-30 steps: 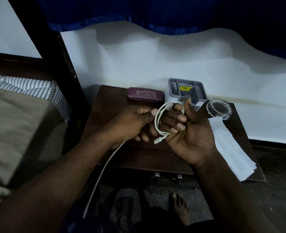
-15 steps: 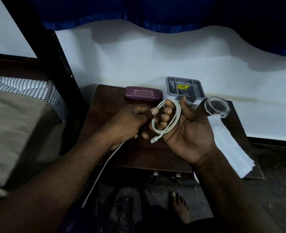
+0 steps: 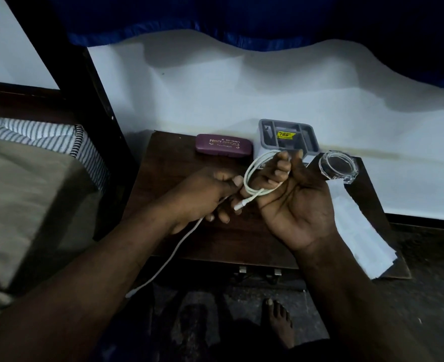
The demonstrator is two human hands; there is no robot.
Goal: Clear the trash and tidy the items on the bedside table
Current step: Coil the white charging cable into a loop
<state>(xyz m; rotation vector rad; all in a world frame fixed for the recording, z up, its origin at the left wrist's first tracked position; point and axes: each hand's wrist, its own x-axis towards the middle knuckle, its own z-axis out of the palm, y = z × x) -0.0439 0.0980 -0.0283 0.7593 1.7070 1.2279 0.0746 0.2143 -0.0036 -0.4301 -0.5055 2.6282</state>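
The white cable [image 3: 246,177] is looped around the curled fingers of the right hand [image 3: 296,205]; its trailing length is pinched in the left hand [image 3: 207,197], just beside the loop.

Our left forearm reaches in from the near left, and our left hand [image 3: 205,197] lies back-up with its fingers curled under, thumb and forefinger pinching the white cable [image 3: 246,178] just beside its loop. Our right forearm comes up from the near right to a bent wrist, and our right hand [image 3: 294,202] is turned palm towards us, its fingers [image 3: 281,167] curled with the cable looped round them and the thumb raised straight beside them. The two hands sit close together, fingertips nearly meeting.
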